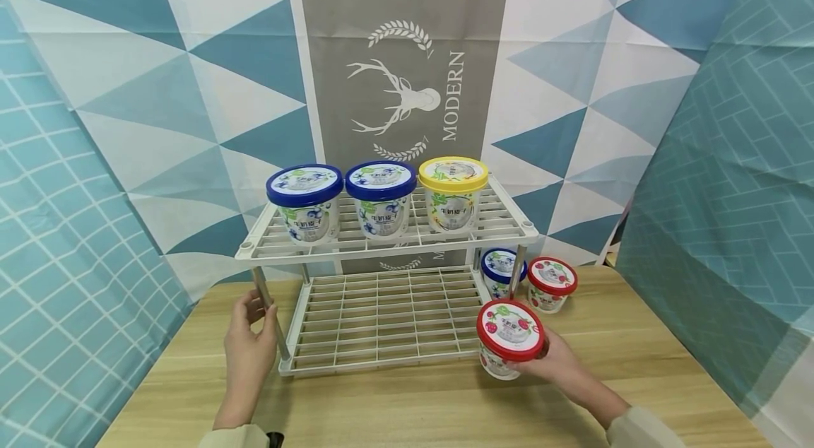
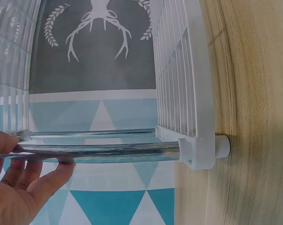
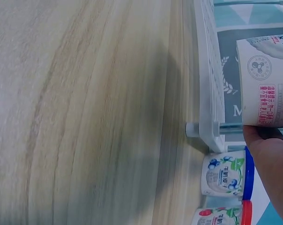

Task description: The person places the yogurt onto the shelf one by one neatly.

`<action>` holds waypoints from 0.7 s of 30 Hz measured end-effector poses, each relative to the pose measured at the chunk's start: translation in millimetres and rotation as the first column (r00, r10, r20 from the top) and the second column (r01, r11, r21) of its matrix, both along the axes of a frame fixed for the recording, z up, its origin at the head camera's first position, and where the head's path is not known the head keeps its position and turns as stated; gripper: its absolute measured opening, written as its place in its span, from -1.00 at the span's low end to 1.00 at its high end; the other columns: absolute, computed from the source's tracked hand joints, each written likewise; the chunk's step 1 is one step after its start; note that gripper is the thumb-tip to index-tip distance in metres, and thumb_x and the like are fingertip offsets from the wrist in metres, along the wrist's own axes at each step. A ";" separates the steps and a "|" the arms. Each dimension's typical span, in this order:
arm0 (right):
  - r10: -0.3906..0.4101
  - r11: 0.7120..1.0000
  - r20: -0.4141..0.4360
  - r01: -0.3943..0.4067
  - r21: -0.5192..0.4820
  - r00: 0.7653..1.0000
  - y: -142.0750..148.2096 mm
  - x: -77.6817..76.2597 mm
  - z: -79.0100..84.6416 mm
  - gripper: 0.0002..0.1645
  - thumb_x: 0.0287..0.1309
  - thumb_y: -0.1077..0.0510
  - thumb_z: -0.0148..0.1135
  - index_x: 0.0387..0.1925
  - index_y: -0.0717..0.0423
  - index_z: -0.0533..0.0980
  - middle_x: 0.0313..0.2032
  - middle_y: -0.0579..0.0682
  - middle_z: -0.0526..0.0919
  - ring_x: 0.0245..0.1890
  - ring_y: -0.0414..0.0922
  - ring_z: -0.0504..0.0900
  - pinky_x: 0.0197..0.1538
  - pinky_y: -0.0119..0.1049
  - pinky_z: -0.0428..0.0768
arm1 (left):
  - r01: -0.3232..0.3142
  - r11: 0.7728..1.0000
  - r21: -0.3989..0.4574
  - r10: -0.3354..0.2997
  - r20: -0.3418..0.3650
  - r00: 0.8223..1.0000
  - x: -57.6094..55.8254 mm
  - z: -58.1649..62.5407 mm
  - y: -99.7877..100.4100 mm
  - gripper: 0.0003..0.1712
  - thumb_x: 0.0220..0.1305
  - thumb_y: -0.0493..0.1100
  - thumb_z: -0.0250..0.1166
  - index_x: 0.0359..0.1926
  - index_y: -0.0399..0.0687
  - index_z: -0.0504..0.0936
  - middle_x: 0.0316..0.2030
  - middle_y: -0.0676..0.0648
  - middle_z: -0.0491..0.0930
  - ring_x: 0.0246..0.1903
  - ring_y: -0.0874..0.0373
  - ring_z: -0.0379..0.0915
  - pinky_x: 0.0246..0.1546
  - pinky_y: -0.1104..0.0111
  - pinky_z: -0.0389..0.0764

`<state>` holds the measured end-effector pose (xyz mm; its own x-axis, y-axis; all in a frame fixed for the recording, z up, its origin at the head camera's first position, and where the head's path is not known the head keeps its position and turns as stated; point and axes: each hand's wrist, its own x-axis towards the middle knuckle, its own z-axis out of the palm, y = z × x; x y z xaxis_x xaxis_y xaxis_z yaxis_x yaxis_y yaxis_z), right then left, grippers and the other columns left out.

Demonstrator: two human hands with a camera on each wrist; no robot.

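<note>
A white two-tier rack (image 1: 388, 250) stands on the wooden table. Its front left metal post (image 2: 118, 151) is gripped by my left hand (image 1: 250, 345), thumb on one side and fingers on the other. My right hand (image 1: 559, 363) holds a red-lidded tub (image 1: 511, 335) at the rack's front right corner; the right wrist view shows the tub's white printed side (image 3: 268, 82). On the upper shelf stand two blue-lidded tubs, the left one (image 1: 305, 204) and the middle one (image 1: 381, 199), beside a yellow-lidded tub (image 1: 453, 193).
To the right of the rack, a blue-lidded tub (image 1: 499, 271) and another red-lidded tub (image 1: 551, 283) stand on the table (image 1: 636, 356). Behind everything hangs a patterned cloth (image 1: 407, 80) with a deer print. A tiled-pattern cloth (image 1: 70, 236) covers the left side.
</note>
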<state>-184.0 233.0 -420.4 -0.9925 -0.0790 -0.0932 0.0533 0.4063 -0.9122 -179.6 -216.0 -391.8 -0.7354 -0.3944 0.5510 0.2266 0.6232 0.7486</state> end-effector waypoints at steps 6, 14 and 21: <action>0.031 0.999 -0.010 -0.031 -0.027 0.999 -6.6 -1.8 -2.2 0.03 -0.15 0.10 0.49 0.32 0.22 0.15 0.21 0.25 0.40 0.20 0.15 0.40 0.09 -0.04 0.55 | 0.004 1.000 -0.005 -0.004 0.006 1.000 0.0 -0.2 -0.7 -0.60 0.30 -0.32 0.14 0.12 -0.33 0.33 -0.08 -0.33 0.55 -0.12 -0.17 0.52 -0.31 0.48 0.59; 0.041 0.997 -0.014 -0.041 -0.061 0.999 -15.2 -4.3 -0.9 0.04 -0.13 0.13 0.48 0.33 0.23 0.12 0.24 0.27 0.36 0.22 0.18 0.37 0.11 -0.04 0.53 | 0.005 1.000 -0.004 -0.005 0.019 1.000 0.4 0.0 -0.2 -0.61 0.31 -0.31 0.13 0.13 -0.32 0.32 -0.08 -0.33 0.54 -0.11 -0.18 0.52 -0.30 0.30 0.62; 0.051 0.995 -0.016 -0.052 -0.089 0.999 -23.6 -7.9 0.6 0.03 -0.14 0.15 0.48 0.34 0.17 0.12 0.24 0.23 0.36 0.23 0.16 0.37 0.10 -0.05 0.55 | 0.011 1.000 0.002 -0.011 0.026 1.000 0.4 0.8 -0.1 -0.60 0.31 -0.31 0.12 0.14 -0.31 0.31 -0.07 -0.34 0.53 -0.09 -0.22 0.51 -0.27 0.19 0.63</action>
<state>-191.9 209.3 -419.8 -0.9880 -0.1377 -0.0695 0.0213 0.3247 -0.9456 -179.2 -216.1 -391.0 -0.7538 -0.3870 0.5310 0.2140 0.6194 0.7553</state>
